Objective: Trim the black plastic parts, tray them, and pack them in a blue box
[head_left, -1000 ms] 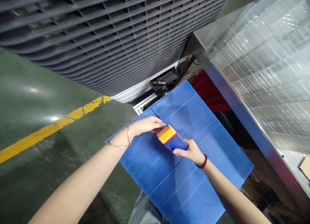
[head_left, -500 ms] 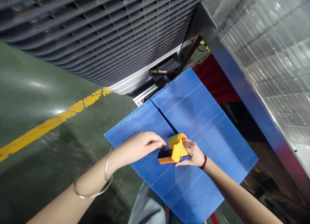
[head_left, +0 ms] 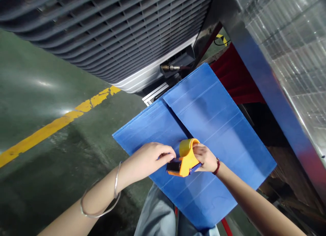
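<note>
The tape dispenser (head_left: 187, 163) was smooth, shiny orange plastic, the corrugated plastic sheet (head_left: 203, 117) was blue and smooth with a soft shine, the floor (head_left: 33, 103) was glossy green paint, the steel frame (head_left: 270, 93) was shiny metal, and the trousers (head_left: 155, 212) were pale cloth.

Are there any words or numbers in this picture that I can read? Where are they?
None: I can't see any words, labels, brands, numbers or signs to read. The orange tape dispenser in the right hand shows no print, nor does the blue corrugated plastic sheet. The yellow floor line is only a painted stripe.
</note>
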A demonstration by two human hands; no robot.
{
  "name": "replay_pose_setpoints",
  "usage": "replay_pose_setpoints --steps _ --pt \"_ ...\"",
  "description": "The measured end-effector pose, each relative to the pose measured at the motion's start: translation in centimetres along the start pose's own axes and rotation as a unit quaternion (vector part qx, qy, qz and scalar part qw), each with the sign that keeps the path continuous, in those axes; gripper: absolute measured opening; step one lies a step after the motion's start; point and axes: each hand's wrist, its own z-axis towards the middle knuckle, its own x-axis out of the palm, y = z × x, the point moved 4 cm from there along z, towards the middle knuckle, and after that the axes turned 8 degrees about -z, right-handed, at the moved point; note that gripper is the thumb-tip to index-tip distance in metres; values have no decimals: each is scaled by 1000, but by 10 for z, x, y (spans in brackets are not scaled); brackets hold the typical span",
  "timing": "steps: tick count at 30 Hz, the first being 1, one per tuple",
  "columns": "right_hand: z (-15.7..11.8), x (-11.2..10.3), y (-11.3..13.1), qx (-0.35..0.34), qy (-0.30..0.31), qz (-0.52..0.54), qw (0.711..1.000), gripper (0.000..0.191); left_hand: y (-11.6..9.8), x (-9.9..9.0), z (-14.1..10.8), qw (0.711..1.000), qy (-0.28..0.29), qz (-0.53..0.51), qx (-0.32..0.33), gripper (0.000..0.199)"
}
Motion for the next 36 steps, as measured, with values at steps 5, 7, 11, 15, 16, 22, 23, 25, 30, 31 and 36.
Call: replay_pose_setpoints --steps 5,7,11,15,16,22,23,25,30,31,36 --pt "-3 3 0 -16 18 -19 1000 62 0 6 -6 997 8 73 -17 26" --pt "-3 4 0 -20 22 -26 999 62 0 7 -8 994 2 106 -39 26" --pt "-2 4 1 -24 32 -36 999 61 -1 9 -10 983 -29 169 -66 28" --pt "-3 4 2 -29 42 -42 998 61 -1 7 -8 979 -72 189 -41 30" --pt "-3 4 3 -29 44 -44 998 61 0 9 -6 983 -59 173 -30 29" --pt "-7 8 1 -25 52 -52 997 58 10 23 6 993 16 114 -17 28" --pt "-8 9 1 -26 51 -53 997 58 11 24 8 994 14 108 -18 28" --pt "-9 9 1 -28 48 -56 997 58 10 24 9 996 9 90 -15 27" --pt "-7 8 2 -35 41 -61 997 59 9 22 8 998 18 55 -30 24" --pt "-7 7 2 -35 40 -62 997 60 9 23 8 998 22 52 -36 23" --pt "-8 8 1 -39 46 -66 996 62 14 25 5 996 44 47 -64 22"
